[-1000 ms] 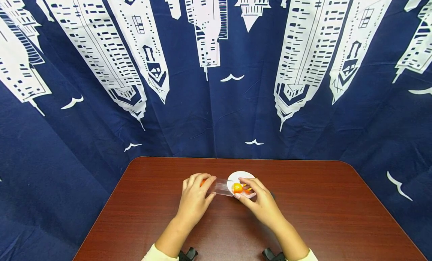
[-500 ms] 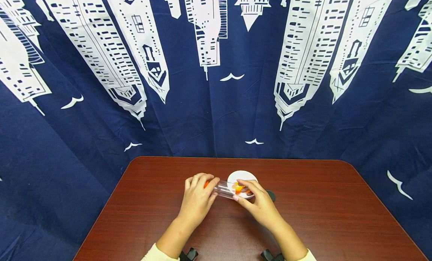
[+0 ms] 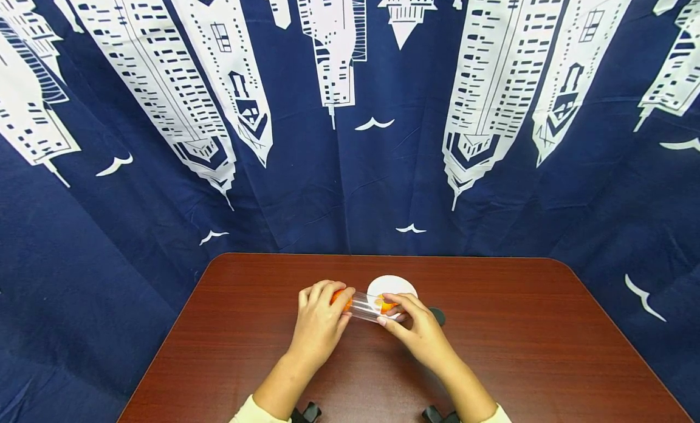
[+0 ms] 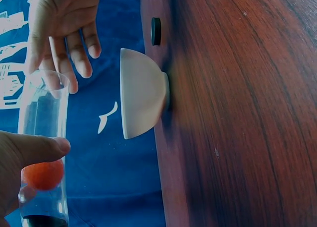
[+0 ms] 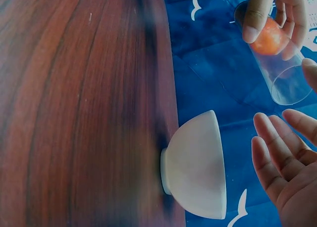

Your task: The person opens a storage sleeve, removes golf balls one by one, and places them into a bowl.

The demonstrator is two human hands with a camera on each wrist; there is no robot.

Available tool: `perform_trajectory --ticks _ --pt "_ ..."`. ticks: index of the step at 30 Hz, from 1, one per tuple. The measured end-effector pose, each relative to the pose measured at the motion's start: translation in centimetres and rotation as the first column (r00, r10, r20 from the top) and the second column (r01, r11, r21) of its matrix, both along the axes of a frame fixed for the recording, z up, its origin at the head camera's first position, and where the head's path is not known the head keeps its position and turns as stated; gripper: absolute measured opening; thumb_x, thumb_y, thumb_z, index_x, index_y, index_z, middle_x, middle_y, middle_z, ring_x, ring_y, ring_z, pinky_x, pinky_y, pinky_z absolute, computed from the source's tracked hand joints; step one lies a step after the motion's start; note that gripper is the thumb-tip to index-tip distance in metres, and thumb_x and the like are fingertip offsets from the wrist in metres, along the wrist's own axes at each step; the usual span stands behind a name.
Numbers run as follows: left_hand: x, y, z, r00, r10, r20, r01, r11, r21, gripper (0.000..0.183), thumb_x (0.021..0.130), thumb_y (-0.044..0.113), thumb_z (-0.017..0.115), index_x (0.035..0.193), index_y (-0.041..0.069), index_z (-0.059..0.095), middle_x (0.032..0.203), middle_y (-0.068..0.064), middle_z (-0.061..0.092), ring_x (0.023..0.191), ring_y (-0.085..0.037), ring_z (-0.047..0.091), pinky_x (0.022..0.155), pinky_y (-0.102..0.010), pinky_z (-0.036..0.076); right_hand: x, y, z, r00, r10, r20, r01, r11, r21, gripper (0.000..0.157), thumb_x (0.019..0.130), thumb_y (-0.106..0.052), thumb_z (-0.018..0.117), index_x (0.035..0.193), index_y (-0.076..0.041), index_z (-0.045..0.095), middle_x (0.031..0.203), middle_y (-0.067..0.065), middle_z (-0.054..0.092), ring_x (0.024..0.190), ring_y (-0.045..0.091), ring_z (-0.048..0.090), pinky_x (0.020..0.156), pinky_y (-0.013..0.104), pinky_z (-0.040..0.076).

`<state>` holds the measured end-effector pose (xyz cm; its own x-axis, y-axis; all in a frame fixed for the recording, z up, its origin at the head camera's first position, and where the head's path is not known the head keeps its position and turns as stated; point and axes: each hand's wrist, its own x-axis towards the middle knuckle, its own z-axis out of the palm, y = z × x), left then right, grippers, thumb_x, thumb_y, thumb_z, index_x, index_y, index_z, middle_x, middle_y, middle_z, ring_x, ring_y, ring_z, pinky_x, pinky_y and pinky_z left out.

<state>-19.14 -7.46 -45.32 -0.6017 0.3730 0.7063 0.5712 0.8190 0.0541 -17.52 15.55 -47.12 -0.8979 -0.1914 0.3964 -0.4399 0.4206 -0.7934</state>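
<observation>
My left hand (image 3: 319, 319) grips a clear tube (image 3: 363, 309) with a dark base, seen in the left wrist view. Inside the tube, an orange ball (image 4: 43, 175) lies beside the left thumb. The tube lies sideways in the head view, its open mouth toward my right hand (image 3: 418, 327). My right thumb is at the rim; the fingers (image 5: 275, 150) extend loosely and hold nothing visible. Below stands a white bowl (image 3: 391, 283). Orange pieces or balls (image 3: 387, 306) show in it, partly covered by the tube and right hand.
A dark round lid-like disc (image 3: 439, 316) lies on the brown table (image 3: 519, 338) right of the bowl. Behind the table hangs a blue cloth (image 3: 377, 192) with white building prints. Dark devices (image 3: 308, 412) sit at the wrists.
The tube has tilted slightly, its mouth lower toward the near right. More of the ball shows beside my left fingers. The orange shape near my right fingertips looks smaller, and the dark disc shows more.
</observation>
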Motion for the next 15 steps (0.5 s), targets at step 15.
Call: perform_trajectory --ticks 15 --pt "-0.01 0.0 -0.33 1.0 -0.004 -0.011 0.004 0.999 0.037 0.056 0.068 0.019 0.093 0.118 0.022 0.069 0.118 0.001 0.065 0.115 -0.022 0.057 0.09 -0.043 0.041 0.13 -0.19 -0.03 0.999 0.018 -0.033 -0.02 0.998 -0.052 0.042 0.091 -0.022 0.076 0.13 -0.014 0.064 0.125 0.005 0.065 0.097 0.019 0.069 0.083 0.024 0.058"
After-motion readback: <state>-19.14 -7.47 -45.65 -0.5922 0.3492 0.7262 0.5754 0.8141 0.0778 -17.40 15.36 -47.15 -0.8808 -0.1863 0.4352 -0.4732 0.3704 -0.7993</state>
